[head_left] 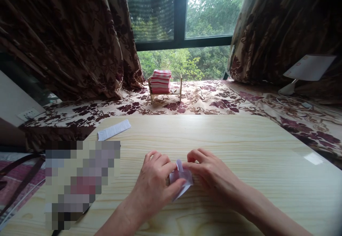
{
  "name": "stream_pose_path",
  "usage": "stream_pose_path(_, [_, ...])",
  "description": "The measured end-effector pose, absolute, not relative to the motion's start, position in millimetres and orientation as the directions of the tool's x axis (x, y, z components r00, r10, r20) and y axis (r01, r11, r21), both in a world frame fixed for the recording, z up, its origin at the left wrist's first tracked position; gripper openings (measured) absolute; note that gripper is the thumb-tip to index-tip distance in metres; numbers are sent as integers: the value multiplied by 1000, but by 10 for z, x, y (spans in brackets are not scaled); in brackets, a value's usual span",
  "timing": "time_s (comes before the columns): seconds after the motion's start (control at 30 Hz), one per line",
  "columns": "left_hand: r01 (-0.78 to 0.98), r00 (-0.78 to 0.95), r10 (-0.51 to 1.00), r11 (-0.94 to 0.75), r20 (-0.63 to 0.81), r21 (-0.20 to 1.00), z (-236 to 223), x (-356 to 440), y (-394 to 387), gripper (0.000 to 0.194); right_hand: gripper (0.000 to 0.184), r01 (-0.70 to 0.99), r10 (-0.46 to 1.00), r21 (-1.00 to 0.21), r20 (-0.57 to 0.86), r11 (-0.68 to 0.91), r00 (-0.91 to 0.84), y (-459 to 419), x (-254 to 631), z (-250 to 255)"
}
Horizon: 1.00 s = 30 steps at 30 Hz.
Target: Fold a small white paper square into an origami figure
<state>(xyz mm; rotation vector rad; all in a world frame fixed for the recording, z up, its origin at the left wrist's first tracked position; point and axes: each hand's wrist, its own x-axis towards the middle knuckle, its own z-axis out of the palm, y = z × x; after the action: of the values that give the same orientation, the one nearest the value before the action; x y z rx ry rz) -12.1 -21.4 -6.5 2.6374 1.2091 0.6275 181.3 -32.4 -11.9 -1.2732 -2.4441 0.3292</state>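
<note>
A small piece of folded white paper [188,178] sits low over the wooden table, between my two hands. Its narrow rounded strip stands up at the top, and a pointed flap shows below. My left hand [157,177] is closed on the paper's left side, thumb lying across the front. From the other side, my right hand [211,168] pinches the paper near the base of the strip with its index finger; its thumb is mostly hidden.
On the pale wooden table [240,139], a white printed paper strip [114,129] lies at the far left. A pixelated area [82,182] covers something at the left. Beyond stand a small rack [165,93] with folded striped cloths [160,81] and a white lamp [307,68].
</note>
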Motion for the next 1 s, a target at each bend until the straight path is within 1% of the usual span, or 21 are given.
stream_pose_path(0.13, [734,506,790,-606,348,307,-131,-6,-231,12,38,748,827,-353,212,561,-520,-326,1811,-128])
stream_pose_path(0.33, [765,480,780,-596,403,243,-173,72,-225,14,34,756,826,-333,195,563,-529,-348,1830,-90])
stream_pose_path(0.4, [775,470,783,-587,407,235,-176,79,-225,15,28,769,823,-297,154,566,-547,-382,1825,-65])
stream_pose_path(0.47, [781,461,790,-577,404,238,-180,80,-225,16,25,785,814,-221,111,579,-570,-428,1811,-58])
stream_pose_path(0.57, [777,455,801,-570,389,266,-187,78,-218,17,32,802,805,-69,92,593,-586,-488,1787,-85])
stream_pose_path(0.63, [776,446,812,-561,376,290,-193,77,-206,17,34,808,805,-7,90,589,-586,-498,1772,-100])
stream_pose_path(0.73, [783,429,831,-538,355,312,-206,81,-188,18,31,814,812,15,69,580,-580,-445,1742,-78])
stream_pose_path(0.87, [790,425,840,-526,338,314,-219,87,-172,19,21,815,814,14,41,579,-579,-316,1690,-28])
stream_pose_path(0.93, [790,425,843,-524,330,320,-221,87,-169,18,18,810,809,28,50,585,-586,-292,1680,-37])
stream_pose_path(1.0, [790,418,847,-517,328,329,-223,86,-167,17,19,798,795,48,73,601,-602,-320,1696,-70])
